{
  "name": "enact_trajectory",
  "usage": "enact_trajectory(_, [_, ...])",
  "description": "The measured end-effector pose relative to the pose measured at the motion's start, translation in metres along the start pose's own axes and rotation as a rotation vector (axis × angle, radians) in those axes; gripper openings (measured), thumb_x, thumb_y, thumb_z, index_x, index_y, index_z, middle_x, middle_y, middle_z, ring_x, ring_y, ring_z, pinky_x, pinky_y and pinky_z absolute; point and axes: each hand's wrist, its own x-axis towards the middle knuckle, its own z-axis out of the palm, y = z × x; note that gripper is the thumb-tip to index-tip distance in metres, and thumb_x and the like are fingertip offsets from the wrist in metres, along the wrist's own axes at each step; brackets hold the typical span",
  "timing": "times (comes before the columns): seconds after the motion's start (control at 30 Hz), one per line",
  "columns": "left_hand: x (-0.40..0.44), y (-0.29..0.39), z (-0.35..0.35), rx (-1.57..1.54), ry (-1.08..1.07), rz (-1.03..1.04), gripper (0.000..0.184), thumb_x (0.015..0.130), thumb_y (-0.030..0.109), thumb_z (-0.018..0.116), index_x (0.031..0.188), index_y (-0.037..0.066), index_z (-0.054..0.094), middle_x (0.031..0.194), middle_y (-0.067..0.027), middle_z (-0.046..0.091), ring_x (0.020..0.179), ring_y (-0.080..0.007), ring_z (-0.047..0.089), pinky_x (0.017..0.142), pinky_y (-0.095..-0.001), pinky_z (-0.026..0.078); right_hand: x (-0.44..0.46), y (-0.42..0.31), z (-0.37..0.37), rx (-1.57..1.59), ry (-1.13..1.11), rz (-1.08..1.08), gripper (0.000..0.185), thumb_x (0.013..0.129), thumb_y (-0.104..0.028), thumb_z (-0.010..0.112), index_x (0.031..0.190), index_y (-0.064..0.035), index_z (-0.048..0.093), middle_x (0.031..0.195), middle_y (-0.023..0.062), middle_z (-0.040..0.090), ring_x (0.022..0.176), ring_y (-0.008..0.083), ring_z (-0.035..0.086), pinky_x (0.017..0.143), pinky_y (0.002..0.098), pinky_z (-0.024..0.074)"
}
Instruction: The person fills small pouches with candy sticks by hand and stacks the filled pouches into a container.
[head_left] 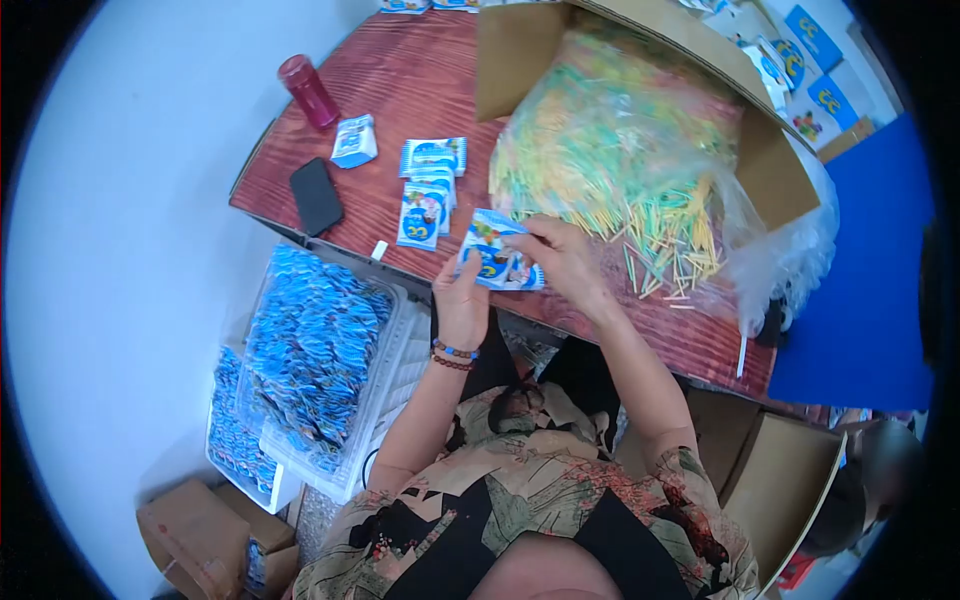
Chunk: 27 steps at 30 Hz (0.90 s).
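Two blue-and-white printed packets [488,240] are held over the table's front edge, fanned and partly overlapping. My left hand [462,300] grips them from the lower left, thumb on top. From the right, my right hand [562,258] pinches their upper right side between thumb and fingers. Just left of my hands, a small overlapping row of similar packets [420,215] lies on the table. Behind my right hand, many thin pastel sticks [660,235] spill from a clear plastic bag [630,130]. My fingers hide part of the held packets.
A cardboard box [775,175] surrounds the bag on the red wood-patterned table [400,95]. A phone [316,196], a pink bottle [309,92] and a packet stack [354,141] stand at left. Below, a plastic bin [395,345] holds many blue packets. Another cardboard box [195,535] sits lower left.
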Motion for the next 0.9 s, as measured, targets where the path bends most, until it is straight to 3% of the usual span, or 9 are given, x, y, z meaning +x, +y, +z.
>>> enact_trajectory(0.07, [0.007, 0.020, -0.015, 0.077, 0.122, 0.119, 0.018, 0.093, 0.008, 0.057, 0.107, -0.001, 0.062, 0.102, -0.0061, 0.065, 0.093, -0.0131, 0.062, 0.083, -0.0282, 0.050, 0.025, 0.004, 0.031, 0.111, -0.193, 0.174, 0.017, 0.088, -0.016, 0.061, 0.091, -0.0016, 0.069, 0.069, 0.0032, 0.063, 0.056, 0.0072, 0.055, 0.047, 0.0231, 0.0409])
enact_trajectory(0.17, [0.029, 0.034, -0.061, 0.531, 0.270, 0.466, 0.030, 0.092, 0.012, 0.060, 0.118, -0.003, 0.055, 0.112, -0.0068, 0.060, 0.099, -0.0111, 0.057, 0.083, -0.0251, 0.047, 0.064, 0.020, 0.074, 0.268, -0.307, 0.183, 0.021, 0.085, -0.019, 0.061, 0.080, 0.0003, 0.066, 0.061, 0.0062, 0.061, 0.047, 0.0118, 0.055, 0.043, 0.0276, 0.0434])
enact_trajectory(0.23, [0.035, 0.050, -0.071, 0.760, 0.333, 0.550, 0.043, 0.088, 0.016, 0.065, 0.124, -0.003, 0.049, 0.120, -0.0125, 0.056, 0.109, -0.0197, 0.054, 0.089, -0.0319, 0.045, 0.083, 0.035, 0.098, 0.237, -0.284, 0.201, 0.021, 0.084, -0.020, 0.062, 0.080, 0.0008, 0.065, 0.062, 0.0077, 0.062, 0.049, 0.0130, 0.057, 0.044, 0.0286, 0.0452])
enact_trajectory(0.3, [0.047, 0.060, -0.080, 1.760, 0.241, 0.724, 0.057, 0.081, 0.019, 0.070, 0.128, -0.002, 0.045, 0.124, -0.0185, 0.051, 0.117, -0.0312, 0.048, 0.097, -0.0404, 0.038, 0.099, 0.042, 0.107, 0.062, -0.231, 0.202, 0.022, 0.083, -0.020, 0.062, 0.086, 0.0017, 0.065, 0.066, 0.0125, 0.065, 0.056, 0.0177, 0.064, 0.050, 0.0326, 0.0500])
enact_trajectory(0.33, [0.051, 0.055, -0.079, 1.731, 0.231, 0.618, 0.068, 0.076, 0.022, 0.072, 0.132, -0.001, 0.041, 0.128, -0.0203, 0.047, 0.121, -0.0364, 0.041, 0.102, -0.0479, 0.029, 0.104, 0.044, 0.108, 0.058, -0.233, 0.202, 0.022, 0.083, -0.020, 0.062, 0.086, 0.0017, 0.065, 0.066, 0.0125, 0.065, 0.056, 0.0177, 0.064, 0.050, 0.0326, 0.0500])
enact_trajectory(0.53, [0.057, 0.037, -0.068, 1.999, 0.245, 0.645, 0.072, 0.075, 0.027, 0.073, 0.134, 0.001, 0.040, 0.129, -0.0137, 0.047, 0.119, -0.0292, 0.044, 0.099, -0.0498, 0.027, 0.082, 0.056, 0.068, 0.060, 0.003, 0.079, 0.024, 0.082, -0.020, 0.063, 0.095, 0.0004, 0.063, 0.085, 0.0143, 0.067, 0.074, 0.0218, 0.066, 0.065, 0.0351, 0.0517])
enact_trajectory(0.63, [0.056, 0.034, -0.066, 2.016, 0.265, 0.655, 0.072, 0.076, 0.028, 0.073, 0.135, 0.002, 0.040, 0.128, -0.0134, 0.048, 0.118, -0.0287, 0.045, 0.098, -0.0478, 0.027, 0.043, 0.038, 0.015, -0.271, -0.175, 0.236, 0.033, 0.078, -0.018, 0.069, 0.106, -0.0021, 0.061, 0.095, 0.0112, 0.065, 0.080, 0.0214, 0.061, 0.076, 0.0310, 0.0474])
enact_trajectory(0.73, [0.058, 0.032, -0.066, 1.952, 0.321, 0.673, 0.072, 0.077, 0.030, 0.072, 0.135, 0.002, 0.040, 0.126, -0.0138, 0.050, 0.117, -0.0291, 0.046, 0.098, -0.0471, 0.026, 0.011, 0.047, 0.001, -0.637, -0.149, -0.108, 0.040, 0.072, -0.025, 0.074, 0.105, -0.0042, 0.062, 0.096, 0.0120, 0.061, 0.090, 0.0276, 0.059, 0.081, 0.0361, 0.0459])
enact_trajectory(0.9, [0.059, 0.030, -0.072, 1.929, 0.332, 0.627, 0.072, 0.080, 0.035, 0.069, 0.137, 0.005, 0.038, 0.126, -0.0134, 0.050, 0.119, -0.0288, 0.045, 0.099, -0.0483, 0.025, 0.000, 0.073, 0.004, -0.592, -0.040, -0.070, 0.037, 0.066, -0.023, 0.078, 0.091, -0.0023, 0.059, 0.093, 0.0134, 0.059, 0.093, 0.0297, 0.057, 0.078, 0.0383, 0.0453])
